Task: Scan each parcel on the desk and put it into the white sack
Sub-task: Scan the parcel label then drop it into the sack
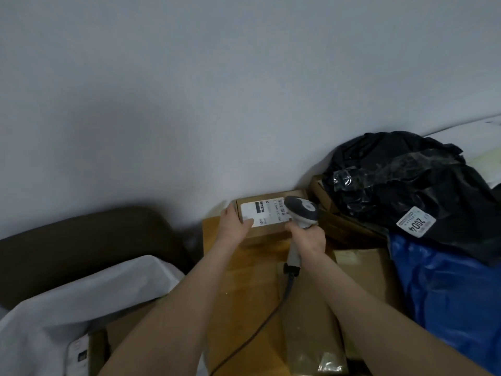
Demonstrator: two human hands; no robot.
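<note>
Head view: small brown cardboard parcel (271, 232) at far edge of worktop (244, 280), against the wall. White label (257, 213) on top, with black block and barcode print. Left hand (234, 226) clamped on parcel's left end, thumb on label. Right hand (309, 238) wrapped round handle of grey corded scanner (301, 210), head over label's right side. White sack (95, 289) lower left, beside worktop. Black bag (393, 180) and blue bag (447, 294) piled at right.
</note>
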